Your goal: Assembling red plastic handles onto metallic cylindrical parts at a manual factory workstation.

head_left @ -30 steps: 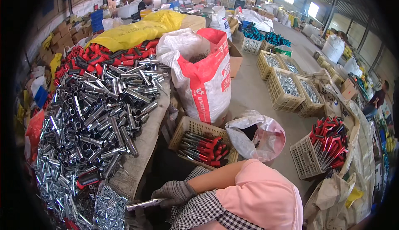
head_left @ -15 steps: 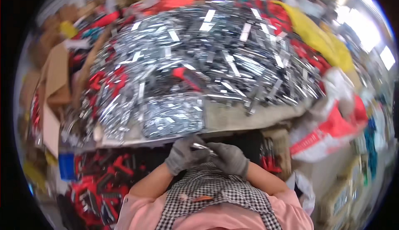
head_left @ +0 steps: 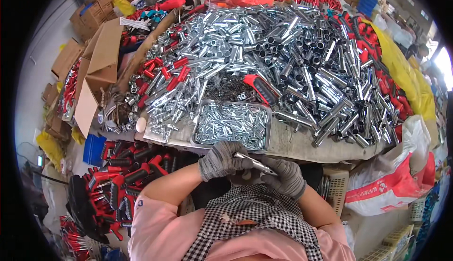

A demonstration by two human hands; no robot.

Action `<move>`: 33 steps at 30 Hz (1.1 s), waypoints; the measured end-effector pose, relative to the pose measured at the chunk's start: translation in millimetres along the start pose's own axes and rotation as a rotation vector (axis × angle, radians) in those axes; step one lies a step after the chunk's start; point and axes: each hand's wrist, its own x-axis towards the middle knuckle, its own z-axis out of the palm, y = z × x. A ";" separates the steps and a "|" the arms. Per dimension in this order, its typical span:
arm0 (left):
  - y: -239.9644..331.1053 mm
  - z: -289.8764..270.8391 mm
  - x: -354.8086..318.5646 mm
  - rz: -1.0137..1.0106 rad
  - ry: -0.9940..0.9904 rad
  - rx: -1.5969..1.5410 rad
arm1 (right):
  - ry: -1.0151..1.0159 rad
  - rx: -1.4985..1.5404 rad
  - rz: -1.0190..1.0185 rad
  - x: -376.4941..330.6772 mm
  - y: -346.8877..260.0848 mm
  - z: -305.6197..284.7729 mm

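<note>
Both my hands wear grey knit gloves and meet in front of my checked apron, just off the table's near edge. My left hand (head_left: 222,161) is closed on the upper end of a slim, shiny metal tube (head_left: 256,163). The fingers of my right hand (head_left: 286,178) are closed around its lower end. The tube slants down to the right between them. Just beyond my hands stands a metal tray (head_left: 192,140) of small silver pins (head_left: 231,125). A red-and-black tool handle (head_left: 262,90) lies behind it.
A large heap of chrome tubes (head_left: 306,67) covers much of the table (head_left: 295,143). Red-and-black handles (head_left: 125,181) pile up at lower left. Cardboard boxes (head_left: 101,53) stand left; a red-and-white sack (head_left: 384,185) and a cream plastic basket (head_left: 338,185) are at right.
The view has swung left, so the table sits farther right and the blur is gone. My hands have moved apart, and more of the metal tube shows between them.
</note>
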 end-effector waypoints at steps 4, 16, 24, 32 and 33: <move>6.9 -5.0 11.1 -0.022 -0.059 0.064 | -0.112 0.273 0.273 6.8 -12.0 -19.9; 46.3 13.3 77.3 0.248 -0.309 0.497 | 0.162 0.105 0.290 -29.7 19.2 -49.4; 42.0 27.2 98.4 0.049 -0.403 0.453 | 0.203 0.155 0.338 -42.1 29.7 -58.4; 44.0 22.8 72.3 0.060 -0.367 0.591 | 0.117 0.146 0.344 -33.4 22.9 -54.3; 39.8 18.4 67.0 0.016 -0.363 0.463 | 0.055 0.098 0.323 -31.0 24.7 -51.7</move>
